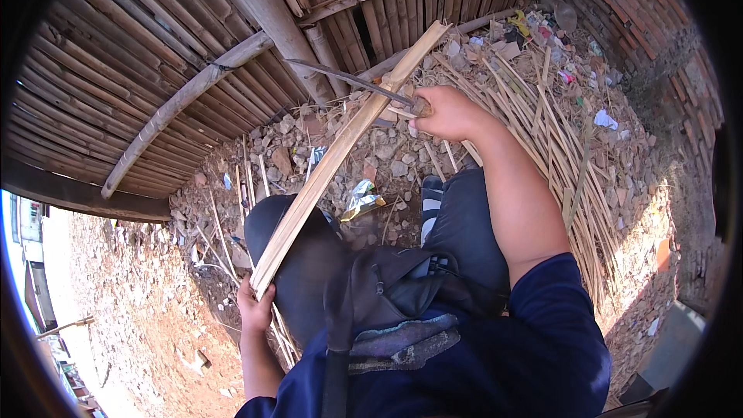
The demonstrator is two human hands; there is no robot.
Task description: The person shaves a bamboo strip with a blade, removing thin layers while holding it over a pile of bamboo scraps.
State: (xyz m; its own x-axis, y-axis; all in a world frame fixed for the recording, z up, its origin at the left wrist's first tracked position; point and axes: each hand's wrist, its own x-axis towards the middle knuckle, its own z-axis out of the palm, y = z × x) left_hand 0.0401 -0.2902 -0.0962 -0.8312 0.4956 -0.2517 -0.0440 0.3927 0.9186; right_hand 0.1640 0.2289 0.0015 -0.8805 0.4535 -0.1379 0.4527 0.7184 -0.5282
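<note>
Head view: rubble ground (pixel 139 286) all round, bamboo-slat wall (pixel 101 101) from 9 to 12 o'clock, brick wall (pixel 642 0) at 2. One split-bamboo strip (pixel 340 151) mid-view over left leg (pixel 306 282), long axis 7 to 1 o'clock. Left hand (pixel 255 308) closed round lower end. Right hand (pixel 449 112) clamped on handle of one long-bladed knife (pixel 350 80), blade crossing strip's upper part, tip toward 10. Loose bamboo strips (pixel 553 135) toward 3, too overlapped to count.

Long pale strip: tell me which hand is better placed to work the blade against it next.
The right hand, I'd judge: it grips the long-bladed knife, which crosses the pale strip near its far end. The left hand holds the near end, better placed for steadying.
</note>
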